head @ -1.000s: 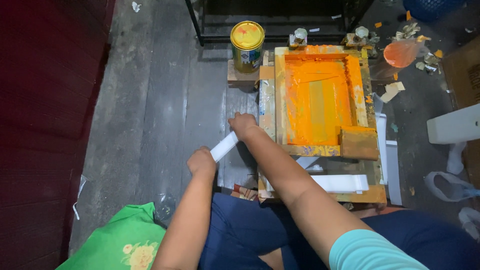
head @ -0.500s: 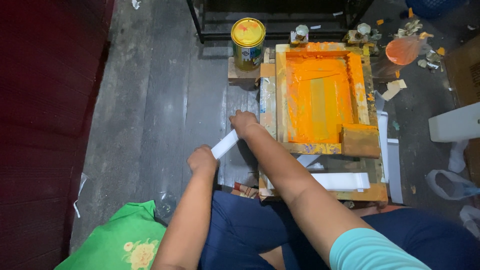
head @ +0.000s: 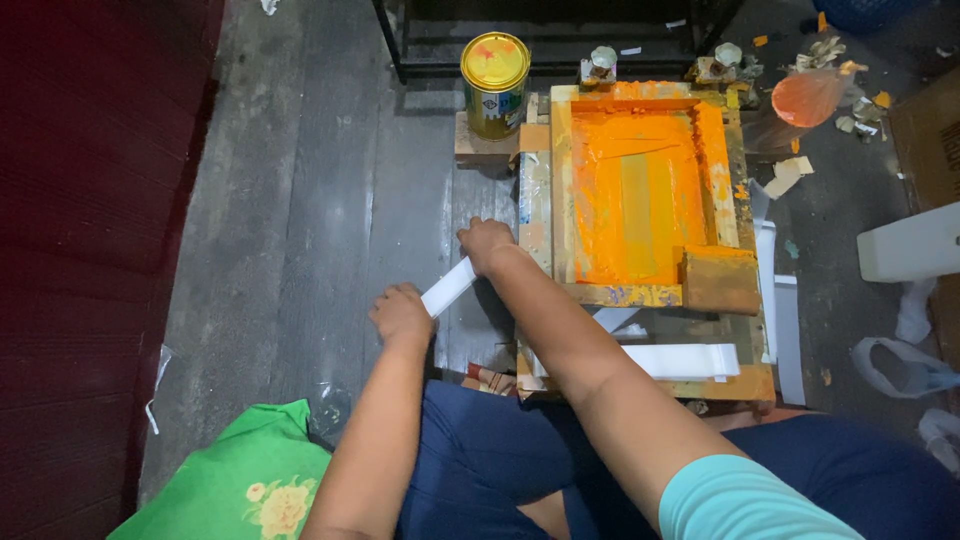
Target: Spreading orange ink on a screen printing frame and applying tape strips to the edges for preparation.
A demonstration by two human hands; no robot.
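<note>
A white strip (head: 447, 287), stiff-looking and perhaps folded cloth or paper, is stretched slantwise between the two hands, above the dark grey floor (head: 300, 200). The left hand (head: 401, 314) is clenched around its lower end; the right hand (head: 486, 243) grips the upper end, fingers curled over it. Just beyond the right fingers stands a wooden screen-printing frame (head: 640, 190), its mesh flooded with orange ink, with a wooden squeegee (head: 720, 280) resting at the near right corner. Nearer the body than the right fingers, a white piece (head: 680, 360) lies on the board under the frame. Farther off, past the frame's left corner, stands a closed yellow paint can (head: 494, 83). A green flowered cloth (head: 240, 480) lies below the left hand. Judging from this, the screen is already inked, while the strip in hand bears no orange and is not yet laid under it.
</note>
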